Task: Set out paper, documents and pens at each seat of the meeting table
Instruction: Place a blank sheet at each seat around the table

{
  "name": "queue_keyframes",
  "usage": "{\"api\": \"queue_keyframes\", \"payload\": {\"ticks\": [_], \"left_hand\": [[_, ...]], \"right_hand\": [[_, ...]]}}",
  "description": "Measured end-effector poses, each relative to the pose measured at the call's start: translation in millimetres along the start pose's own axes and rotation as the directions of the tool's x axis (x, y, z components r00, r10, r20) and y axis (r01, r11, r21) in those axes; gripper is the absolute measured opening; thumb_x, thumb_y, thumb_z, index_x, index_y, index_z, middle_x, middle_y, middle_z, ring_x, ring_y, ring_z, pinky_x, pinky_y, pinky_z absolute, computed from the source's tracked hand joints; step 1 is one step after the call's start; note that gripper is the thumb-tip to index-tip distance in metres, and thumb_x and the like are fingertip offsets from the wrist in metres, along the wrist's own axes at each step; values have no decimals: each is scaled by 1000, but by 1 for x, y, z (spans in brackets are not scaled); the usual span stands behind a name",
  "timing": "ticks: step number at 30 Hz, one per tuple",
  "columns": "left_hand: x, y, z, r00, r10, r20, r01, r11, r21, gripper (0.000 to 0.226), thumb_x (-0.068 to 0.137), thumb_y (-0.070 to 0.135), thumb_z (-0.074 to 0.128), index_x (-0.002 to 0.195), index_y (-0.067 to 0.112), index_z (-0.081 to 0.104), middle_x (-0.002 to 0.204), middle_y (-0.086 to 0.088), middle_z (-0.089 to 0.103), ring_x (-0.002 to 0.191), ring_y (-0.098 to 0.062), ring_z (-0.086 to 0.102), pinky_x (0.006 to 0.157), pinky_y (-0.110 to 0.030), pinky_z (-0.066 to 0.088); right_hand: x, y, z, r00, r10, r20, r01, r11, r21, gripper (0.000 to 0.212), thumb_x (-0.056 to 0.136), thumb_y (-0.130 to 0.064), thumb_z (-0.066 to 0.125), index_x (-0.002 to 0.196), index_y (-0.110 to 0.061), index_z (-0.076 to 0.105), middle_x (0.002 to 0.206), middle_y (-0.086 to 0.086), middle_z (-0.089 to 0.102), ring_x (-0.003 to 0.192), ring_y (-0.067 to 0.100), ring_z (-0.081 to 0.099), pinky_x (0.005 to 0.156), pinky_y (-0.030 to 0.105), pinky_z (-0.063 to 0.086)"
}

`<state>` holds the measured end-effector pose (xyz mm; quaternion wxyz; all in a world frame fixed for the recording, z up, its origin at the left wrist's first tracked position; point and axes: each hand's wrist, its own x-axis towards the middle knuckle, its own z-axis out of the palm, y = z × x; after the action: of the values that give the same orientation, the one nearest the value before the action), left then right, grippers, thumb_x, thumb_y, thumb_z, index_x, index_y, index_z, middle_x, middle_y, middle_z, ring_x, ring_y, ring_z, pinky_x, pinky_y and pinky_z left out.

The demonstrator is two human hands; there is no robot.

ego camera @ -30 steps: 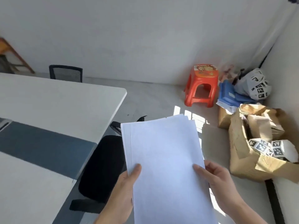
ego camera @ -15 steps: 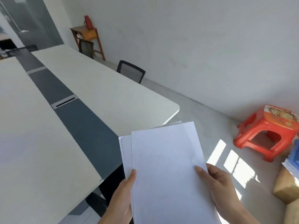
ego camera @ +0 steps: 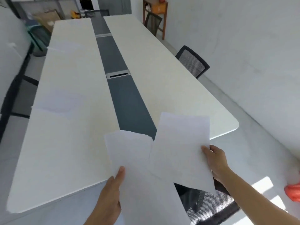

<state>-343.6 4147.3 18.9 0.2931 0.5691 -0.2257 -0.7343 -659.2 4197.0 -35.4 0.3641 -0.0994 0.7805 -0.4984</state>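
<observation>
Closest to the camera, the left hand is pinching the lower part of the paper stack, its thumb lying flat on top and the other fingers hidden underneath. Just beside it, the right hand is gripping the right edge of a separate sheet, thumb on top and fingers curling under, with the forearm reaching forward from the lower right. Half a second ago both hands were holding one squared-up stack. Now the sheet is coming away to the right, overlapping the stack only near its lower left corner, and the view is swinging round to look down the length of the bench. I am reading that as the dealing-out starting for this end, where a mesh chair is sitting below the sheet. Both lots of paper are hanging in the air over the near end of the bench, not yet lying on it. Farther along the left side a laid sheet is already lying by a dark chair, and another laid sheet is lying well beyond it
</observation>
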Motion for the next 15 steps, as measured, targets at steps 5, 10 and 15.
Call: {"api": "queue_keyframes", "payload": {"ticks": [5,10,15], "left_hand": [[-6,4,-28,982,-7,-187,-1,999,-43,35,91,37,57,105,6,63,100,-16,71,93,-35,66,85,-48,51],[-14,1,-45,946,-21,-322,-5,997,-78,48,85,41,60,111,0,63,95,-18,75,96,-38,67,88,-51,51],[-19,-3,-45,945,-41,-325,28,999,-44,76,64,54,76,116,1,62,104,-21,73,96,-40,69,89,-56,53]], "right_hand": [[95,-5,66,991,129,-35,-133,983,-126,23,79,1,41,61,-13,39,66,10,38,59,21,34,54,29,29],[135,1,106,982,184,-49,-190,962,-198,19,80,3,45,68,-8,53,63,10,47,62,29,51,60,32,45],[151,5,111,979,200,-29,-201,950,-240,19,85,3,53,71,-9,52,72,9,53,69,28,57,63,33,52]]}}
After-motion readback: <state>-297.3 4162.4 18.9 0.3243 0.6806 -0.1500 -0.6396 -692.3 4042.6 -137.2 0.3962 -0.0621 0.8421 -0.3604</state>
